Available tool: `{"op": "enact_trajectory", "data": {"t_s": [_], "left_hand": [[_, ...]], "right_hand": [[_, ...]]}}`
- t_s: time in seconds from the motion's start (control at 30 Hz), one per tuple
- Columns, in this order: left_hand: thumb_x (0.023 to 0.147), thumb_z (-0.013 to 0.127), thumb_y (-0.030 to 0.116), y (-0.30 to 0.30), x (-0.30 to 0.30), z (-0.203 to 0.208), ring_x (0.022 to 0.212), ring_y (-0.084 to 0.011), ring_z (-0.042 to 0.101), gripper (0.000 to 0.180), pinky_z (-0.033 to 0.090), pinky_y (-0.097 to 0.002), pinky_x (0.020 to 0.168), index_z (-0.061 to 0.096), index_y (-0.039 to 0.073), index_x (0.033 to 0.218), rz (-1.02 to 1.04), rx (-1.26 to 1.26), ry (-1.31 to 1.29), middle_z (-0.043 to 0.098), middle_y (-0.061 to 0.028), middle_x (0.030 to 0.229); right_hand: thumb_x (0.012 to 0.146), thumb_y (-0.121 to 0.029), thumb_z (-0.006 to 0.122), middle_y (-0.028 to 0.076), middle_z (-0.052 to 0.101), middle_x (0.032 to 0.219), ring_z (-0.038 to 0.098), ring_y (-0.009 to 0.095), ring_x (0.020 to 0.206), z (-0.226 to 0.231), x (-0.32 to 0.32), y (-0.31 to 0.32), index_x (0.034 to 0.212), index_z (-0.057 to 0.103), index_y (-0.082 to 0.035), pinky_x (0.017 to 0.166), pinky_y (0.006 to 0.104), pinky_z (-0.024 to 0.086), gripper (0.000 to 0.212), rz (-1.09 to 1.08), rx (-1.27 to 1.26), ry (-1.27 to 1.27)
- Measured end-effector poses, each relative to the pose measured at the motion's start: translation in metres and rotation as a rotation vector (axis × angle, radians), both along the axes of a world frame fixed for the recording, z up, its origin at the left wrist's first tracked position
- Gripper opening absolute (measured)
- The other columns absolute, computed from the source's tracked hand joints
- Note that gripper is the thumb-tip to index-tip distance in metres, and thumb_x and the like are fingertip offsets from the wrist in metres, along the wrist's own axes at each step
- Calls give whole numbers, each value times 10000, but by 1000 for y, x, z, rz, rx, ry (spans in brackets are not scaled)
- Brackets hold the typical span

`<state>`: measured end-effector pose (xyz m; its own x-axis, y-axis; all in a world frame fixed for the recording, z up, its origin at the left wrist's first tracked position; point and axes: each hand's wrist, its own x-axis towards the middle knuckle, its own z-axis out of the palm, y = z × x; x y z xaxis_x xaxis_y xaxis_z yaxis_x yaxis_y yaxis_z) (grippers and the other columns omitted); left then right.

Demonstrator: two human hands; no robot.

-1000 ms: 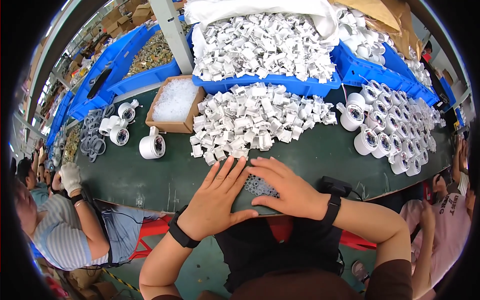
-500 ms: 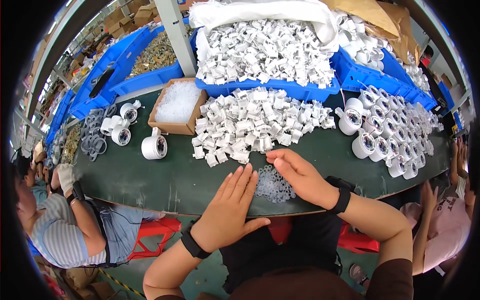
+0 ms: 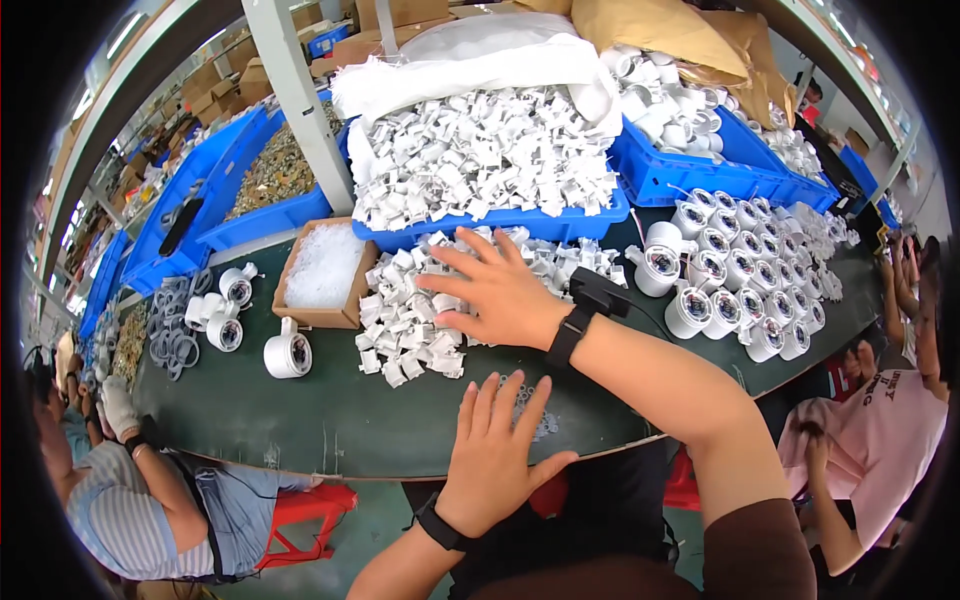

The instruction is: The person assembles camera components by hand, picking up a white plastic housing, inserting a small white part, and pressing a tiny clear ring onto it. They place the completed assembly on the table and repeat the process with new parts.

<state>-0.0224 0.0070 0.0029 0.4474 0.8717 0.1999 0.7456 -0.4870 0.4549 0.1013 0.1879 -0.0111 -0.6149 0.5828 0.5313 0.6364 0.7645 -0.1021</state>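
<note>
My left hand [image 3: 496, 447] lies palm down with fingers spread at the near part of the green table. Under and beside its fingers is a small heap of translucent grey rings [image 3: 546, 427], partly covered by the hand. Farther out, my right hand [image 3: 507, 297] is open above a heap of small white plastic clips [image 3: 405, 335], fingers apart and pointing left. Nothing shows in its grasp; its palm side is hidden, and whether the fingertips touch the clips I cannot tell. Both wrists wear black bands, the right one with a black box-shaped device [image 3: 600, 292].
Behind stands a blue crate [image 3: 500, 225] of white clips. Left are a cardboard box [image 3: 325, 318] of clear bits, a white round housing [image 3: 288, 356] and grey rings [image 3: 172, 335]. Many white housings [image 3: 740, 265] stand right. Co-workers sit on both sides.
My right hand has gone from beside the small rings out and leftward over the white clips, its fingers spreading. My left hand now covers part of the ring heap. The head view has shifted.
</note>
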Motion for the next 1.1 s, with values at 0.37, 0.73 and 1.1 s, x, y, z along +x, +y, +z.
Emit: {"op": "enact_trajectory", "data": {"t_s": [0.37, 0.73, 1.1], "left_hand": [[1018, 543, 407, 0, 15, -18, 1524, -282, 287, 534, 205, -603, 1209, 519, 149, 1485, -120, 193, 239, 416, -73, 1594], [1016, 556, 394, -1, 21, -20, 1501, -275, 334, 526, 223, -587, 1205, 543, 104, 1456, -41, 224, 209, 489, -68, 1534], [879, 744, 230, -39, 12, -8, 1200, -335, 468, 452, 333, -527, 1083, 632, 109, 1299, 17, 133, 31, 529, -111, 1212]], "right_hand": [[949, -331, 656, 63, 544, 1418, 432, 347, 1376, 4, 52, -30, 1175, 687, -190, 1097, 673, 298, 269, -63, -81, -67], [1002, -372, 618, 74, 540, 1487, 326, 352, 1500, 11, 102, -76, 1323, 661, -217, 1227, 579, 102, 359, -83, -244, -21], [906, -150, 763, 104, 593, 1077, 608, 204, 728, 50, 149, -161, 1153, 637, -40, 661, 319, 510, 299, -391, -476, 259]]}}
